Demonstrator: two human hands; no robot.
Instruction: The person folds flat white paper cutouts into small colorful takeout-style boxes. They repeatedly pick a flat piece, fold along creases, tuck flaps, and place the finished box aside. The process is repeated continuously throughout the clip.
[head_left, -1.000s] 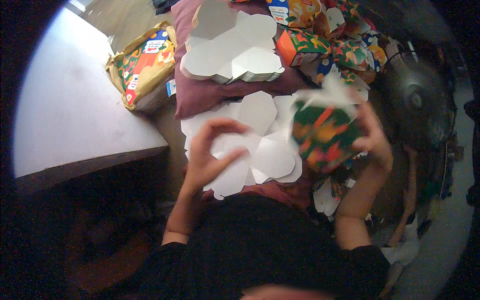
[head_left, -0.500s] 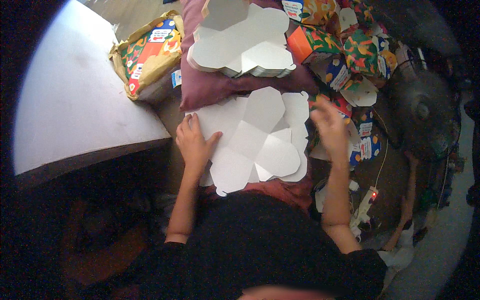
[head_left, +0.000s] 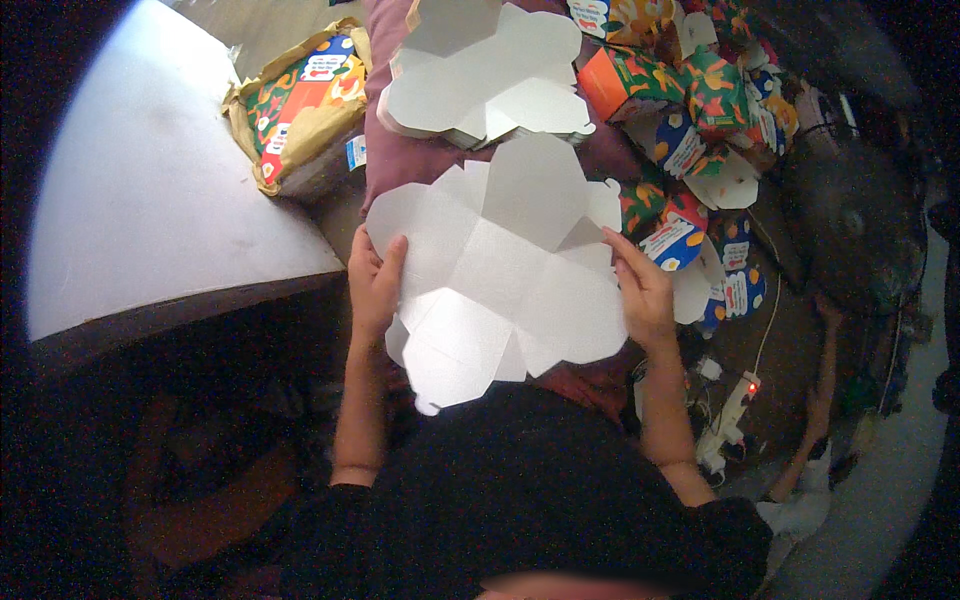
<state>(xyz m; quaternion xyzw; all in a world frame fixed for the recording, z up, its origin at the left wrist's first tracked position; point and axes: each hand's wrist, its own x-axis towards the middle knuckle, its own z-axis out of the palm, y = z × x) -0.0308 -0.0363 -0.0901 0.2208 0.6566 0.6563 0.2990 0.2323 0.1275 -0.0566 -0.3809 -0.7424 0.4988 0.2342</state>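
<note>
The folded colourful box was gone; both the left hand (head_left: 372, 285) and right hand (head_left: 643, 293) now apparently gripped a flat white carton blank (head_left: 500, 270) by its edges.

A flat white cardboard box blank (head_left: 505, 270) — unfolded, creased into panels with scalloped flaps at its edges — is held up plain side showing, gripped at its left and right edges.
</note>
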